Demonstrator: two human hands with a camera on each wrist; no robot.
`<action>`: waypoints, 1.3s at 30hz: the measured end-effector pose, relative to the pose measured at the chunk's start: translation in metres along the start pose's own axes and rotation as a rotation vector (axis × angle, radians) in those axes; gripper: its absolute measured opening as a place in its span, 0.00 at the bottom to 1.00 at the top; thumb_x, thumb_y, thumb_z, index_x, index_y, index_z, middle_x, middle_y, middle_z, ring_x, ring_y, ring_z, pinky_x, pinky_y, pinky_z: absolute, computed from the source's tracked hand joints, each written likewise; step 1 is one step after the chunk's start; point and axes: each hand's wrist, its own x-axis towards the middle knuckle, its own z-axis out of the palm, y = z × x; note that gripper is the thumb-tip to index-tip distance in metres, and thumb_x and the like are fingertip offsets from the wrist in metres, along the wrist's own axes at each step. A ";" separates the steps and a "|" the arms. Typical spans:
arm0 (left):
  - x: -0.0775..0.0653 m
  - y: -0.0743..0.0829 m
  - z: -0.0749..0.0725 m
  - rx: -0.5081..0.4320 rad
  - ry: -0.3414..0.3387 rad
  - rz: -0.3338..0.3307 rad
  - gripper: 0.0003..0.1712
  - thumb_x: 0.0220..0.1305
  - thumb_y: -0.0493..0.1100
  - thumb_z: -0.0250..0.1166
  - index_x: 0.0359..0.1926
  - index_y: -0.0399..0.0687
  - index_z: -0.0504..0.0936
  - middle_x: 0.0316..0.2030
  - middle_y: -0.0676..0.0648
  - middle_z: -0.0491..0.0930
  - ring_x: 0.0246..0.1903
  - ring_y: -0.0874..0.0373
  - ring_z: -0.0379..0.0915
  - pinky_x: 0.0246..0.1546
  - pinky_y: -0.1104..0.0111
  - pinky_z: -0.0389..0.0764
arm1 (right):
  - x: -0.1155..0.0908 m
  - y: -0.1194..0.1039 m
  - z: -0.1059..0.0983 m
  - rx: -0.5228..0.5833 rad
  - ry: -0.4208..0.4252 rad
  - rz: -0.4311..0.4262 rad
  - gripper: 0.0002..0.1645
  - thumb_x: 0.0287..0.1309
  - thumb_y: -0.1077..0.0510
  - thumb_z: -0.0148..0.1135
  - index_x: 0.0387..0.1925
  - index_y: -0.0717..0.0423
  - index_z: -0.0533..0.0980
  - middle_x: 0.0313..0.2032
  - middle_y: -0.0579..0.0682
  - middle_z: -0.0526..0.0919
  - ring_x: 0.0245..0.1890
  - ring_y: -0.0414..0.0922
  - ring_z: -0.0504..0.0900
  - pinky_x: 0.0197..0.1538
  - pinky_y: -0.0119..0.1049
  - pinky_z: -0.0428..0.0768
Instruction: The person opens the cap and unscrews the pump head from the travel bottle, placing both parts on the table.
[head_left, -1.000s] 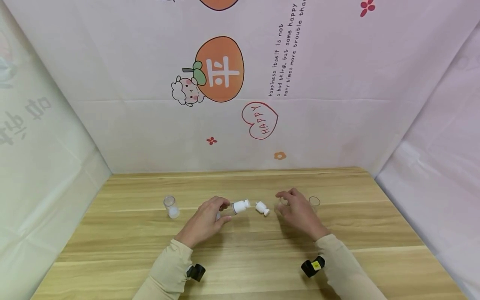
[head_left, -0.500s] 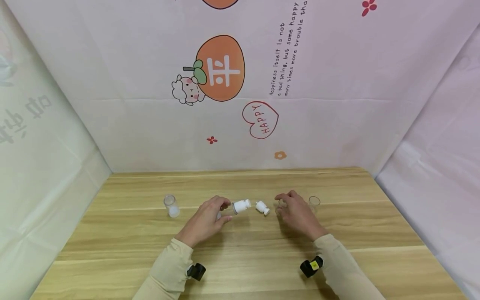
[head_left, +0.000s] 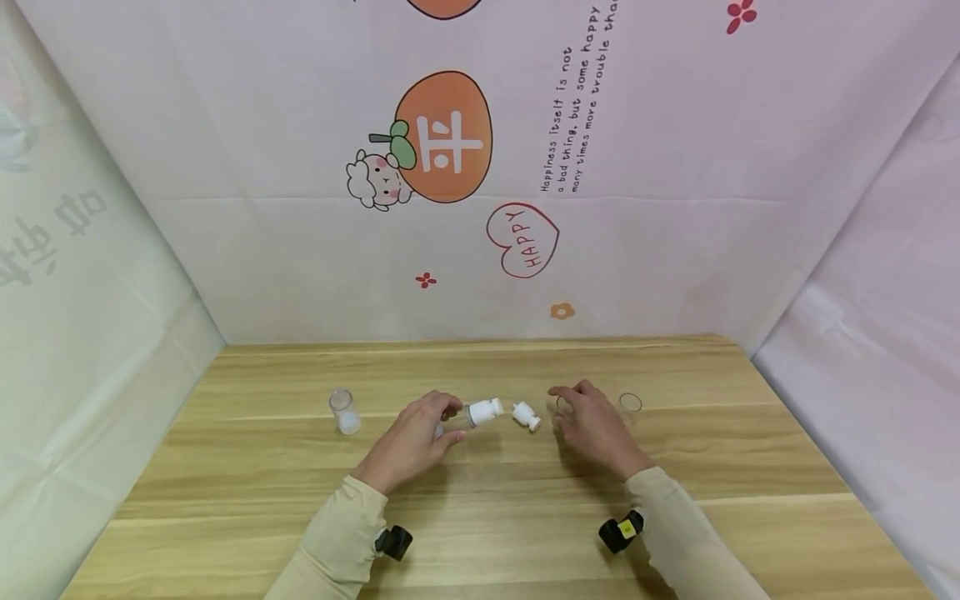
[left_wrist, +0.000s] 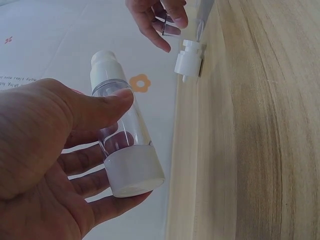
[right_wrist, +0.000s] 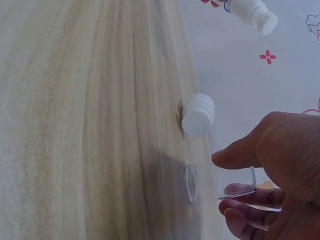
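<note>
In the left wrist view my left hand [left_wrist: 55, 135] grips a small clear bottle [left_wrist: 135, 122] with a white base and a white pump head, tilted to one side. In the head view the same left hand [head_left: 410, 437] holds it left of the table's middle. A loose white pump head [head_left: 526, 417] lies on the wood between my two hands. My right hand [head_left: 596, 425] has its thumb and fingers around a clear cap [right_wrist: 237, 182], its round rim [right_wrist: 191, 184] turned toward the tabletop. The cap is so transparent that its walls barely show.
A second clear cap [head_left: 630, 403] stands just right of my right hand. At the left stands an open clear bottle [head_left: 344, 412] with a white bottom. A printed cloth [head_left: 675, 250] closes off the wooden table [head_left: 495, 517] at the back and sides.
My right hand has shifted very slightly to the left with the clear cap. The left hand and the bottle in it stay almost still.
</note>
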 end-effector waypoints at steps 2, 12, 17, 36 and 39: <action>0.000 0.000 0.000 0.004 0.001 0.004 0.19 0.65 0.37 0.71 0.53 0.34 0.80 0.47 0.38 0.81 0.45 0.43 0.79 0.43 0.55 0.81 | 0.000 -0.001 -0.001 -0.009 0.003 -0.003 0.28 0.58 0.64 0.72 0.61 0.63 0.77 0.41 0.57 0.78 0.33 0.47 0.73 0.37 0.43 0.74; 0.000 0.001 0.000 0.062 0.054 0.033 0.19 0.62 0.38 0.74 0.52 0.38 0.81 0.46 0.42 0.81 0.44 0.48 0.79 0.43 0.57 0.81 | 0.000 -0.007 -0.009 0.001 0.064 -0.010 0.29 0.58 0.62 0.72 0.61 0.63 0.76 0.47 0.62 0.78 0.44 0.56 0.76 0.43 0.52 0.76; -0.001 0.001 0.002 0.103 0.094 0.050 0.20 0.61 0.40 0.75 0.52 0.39 0.81 0.46 0.46 0.81 0.45 0.52 0.78 0.45 0.58 0.81 | -0.001 -0.013 -0.013 0.006 0.127 -0.058 0.28 0.57 0.62 0.74 0.59 0.62 0.78 0.48 0.62 0.79 0.50 0.61 0.75 0.47 0.57 0.76; 0.003 0.005 0.006 0.180 0.137 0.069 0.21 0.58 0.40 0.77 0.51 0.40 0.83 0.45 0.46 0.80 0.45 0.53 0.75 0.43 0.56 0.79 | 0.001 -0.044 -0.019 0.288 0.055 -0.093 0.32 0.53 0.60 0.77 0.60 0.59 0.78 0.49 0.55 0.80 0.51 0.56 0.77 0.50 0.54 0.78; 0.003 0.006 0.007 0.188 0.144 0.086 0.20 0.57 0.39 0.78 0.50 0.41 0.84 0.44 0.46 0.80 0.44 0.53 0.75 0.42 0.57 0.79 | 0.001 -0.048 -0.019 0.360 -0.001 -0.080 0.32 0.54 0.58 0.77 0.61 0.58 0.77 0.49 0.54 0.80 0.49 0.56 0.78 0.48 0.54 0.79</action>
